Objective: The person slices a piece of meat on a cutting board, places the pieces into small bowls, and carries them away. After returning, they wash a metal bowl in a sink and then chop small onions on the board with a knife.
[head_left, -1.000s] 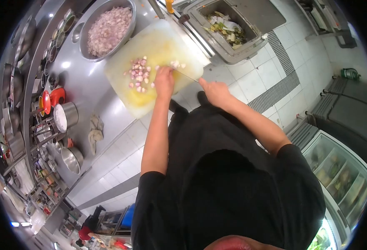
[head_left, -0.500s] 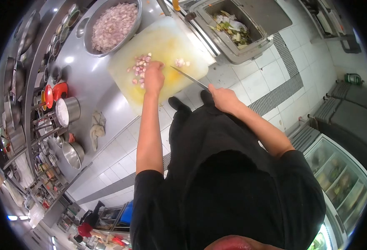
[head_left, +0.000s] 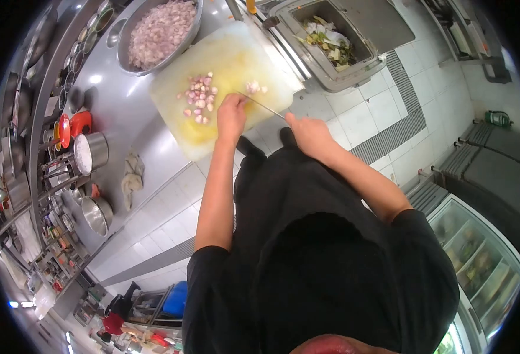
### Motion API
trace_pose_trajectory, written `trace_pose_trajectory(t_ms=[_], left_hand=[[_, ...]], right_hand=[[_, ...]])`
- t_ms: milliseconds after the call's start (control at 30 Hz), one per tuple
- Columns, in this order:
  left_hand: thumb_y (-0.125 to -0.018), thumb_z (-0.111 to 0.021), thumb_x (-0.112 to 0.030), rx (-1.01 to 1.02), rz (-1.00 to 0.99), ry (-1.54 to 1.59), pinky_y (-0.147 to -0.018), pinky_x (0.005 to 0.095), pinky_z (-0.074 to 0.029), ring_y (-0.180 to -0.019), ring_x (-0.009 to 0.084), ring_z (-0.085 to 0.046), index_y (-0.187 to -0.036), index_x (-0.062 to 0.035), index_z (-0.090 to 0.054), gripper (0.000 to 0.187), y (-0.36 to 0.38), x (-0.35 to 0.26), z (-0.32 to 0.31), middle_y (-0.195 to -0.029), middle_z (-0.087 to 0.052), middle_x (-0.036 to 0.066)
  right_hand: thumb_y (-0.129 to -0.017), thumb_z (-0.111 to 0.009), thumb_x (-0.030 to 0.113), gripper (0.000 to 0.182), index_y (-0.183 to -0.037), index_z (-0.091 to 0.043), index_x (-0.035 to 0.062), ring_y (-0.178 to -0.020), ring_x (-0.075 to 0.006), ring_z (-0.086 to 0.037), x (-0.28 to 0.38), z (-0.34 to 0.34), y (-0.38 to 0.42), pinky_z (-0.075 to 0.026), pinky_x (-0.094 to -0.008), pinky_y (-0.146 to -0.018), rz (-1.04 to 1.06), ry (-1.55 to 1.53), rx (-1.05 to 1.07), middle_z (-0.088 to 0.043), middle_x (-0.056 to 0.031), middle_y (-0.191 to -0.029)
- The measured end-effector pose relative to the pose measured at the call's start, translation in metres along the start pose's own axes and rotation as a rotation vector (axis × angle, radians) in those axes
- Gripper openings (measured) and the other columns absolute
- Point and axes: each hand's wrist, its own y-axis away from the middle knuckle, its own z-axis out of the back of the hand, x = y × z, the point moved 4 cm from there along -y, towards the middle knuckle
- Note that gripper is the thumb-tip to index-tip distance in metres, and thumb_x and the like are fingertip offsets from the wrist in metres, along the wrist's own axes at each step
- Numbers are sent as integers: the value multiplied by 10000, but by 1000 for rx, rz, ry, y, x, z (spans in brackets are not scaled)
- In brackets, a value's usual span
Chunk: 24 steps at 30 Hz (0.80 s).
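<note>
My right hand (head_left: 310, 134) is closed around the handle of a knife (head_left: 264, 106), its blade pointing left across the cutting board (head_left: 171, 97). My left hand (head_left: 232, 113) is closed in a pinch beside the knife's tip, on what looks like a shallot, mostly hidden by the fingers. To the left of that hand lies a loose group of pinkish-white shallots (head_left: 199, 97). A smaller group of pale pieces (head_left: 254, 88) sits just beyond the blade's tip.
A large metal bowl (head_left: 196, 36) full of chopped shallots (head_left: 161, 34) stands past the board. An open bin (head_left: 354, 75) with scraps is at the right. A cloth (head_left: 132, 177), pot (head_left: 97, 150) and bowl (head_left: 96, 215) are on the left. Another person (head_left: 113, 321) is far off.
My left hand has moved right, from the shallot group to the knife's tip. My right hand and the knife have shifted slightly left, and the blade now meets the left fingers.
</note>
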Motion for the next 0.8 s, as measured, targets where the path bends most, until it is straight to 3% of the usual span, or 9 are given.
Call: trace_pose_trajectory(t_ms=[67,133,267,367,433,467,533,800], left_hand=[[-884,-652,-1,28,40,23,-807,440,-525,-915,393,-658,-946,9,-683,70,8,4,0,-970,-680,183],[-878,-667,25,4,-17,-10,-762,385,-539,-857,341,-682,-949,2,-688,78,5,3,0,-959,-698,162],[-874,-670,30,-22,-163,-22,-750,381,-543,-834,323,-688,-942,-2,-690,78,5,-2,2,-957,-703,159],[-874,-667,36,25,-65,-38,-760,375,-543,-872,324,-687,-957,-1,-684,93,4,4,-5,-984,-705,155],[-879,-652,42,4,177,94,-794,383,-539,-927,341,-673,-978,-3,-677,112,8,11,-7,-1006,-700,152],[-879,-652,42,6,173,91,-794,383,-539,-927,341,-673,-978,-3,-677,112,7,12,-4,-1006,-700,152],[-886,-651,36,-16,-223,-60,-828,399,-531,-958,353,-657,-999,-6,-670,122,9,4,1,-1017,-692,152],[-888,-677,-5,52,-152,-48,-823,413,-530,-935,347,-659,-990,-28,-677,104,1,1,-11,-989,-682,143]], right_hand=[[-883,-566,20,318,-1191,-488,44,-740,-386,-718,12,10,8,-557,-486,-635,-48,45,98,-712,-157,-797],[-887,-558,20,330,-1209,-491,47,-764,-387,-720,2,-10,2,-558,-493,-651,-53,22,87,-716,-162,-815],[-896,-540,23,408,-1298,-489,64,-823,-388,-725,-16,-26,-10,-559,-507,-689,-93,-10,39,-728,-175,-871],[-903,-538,31,459,-1358,-481,66,-828,-385,-728,-14,-13,-5,-559,-505,-688,-107,11,87,-732,-167,-877],[-902,-539,31,459,-1356,-482,65,-830,-384,-728,-14,-15,-6,-560,-503,-688,-112,27,90,-733,-166,-879],[-901,-541,30,458,-1354,-483,64,-832,-383,-728,-13,-16,-7,-560,-502,-688,-118,42,93,-733,-164,-881],[-897,-545,25,439,-1329,-486,66,-832,-381,-730,-11,-14,-7,-560,-500,-687,-129,23,97,-733,-162,-880],[-877,-575,12,409,-1270,-485,86,-819,-365,-739,-4,-4,-3,-564,-483,-667,-139,56,85,-734,-146,-868]])
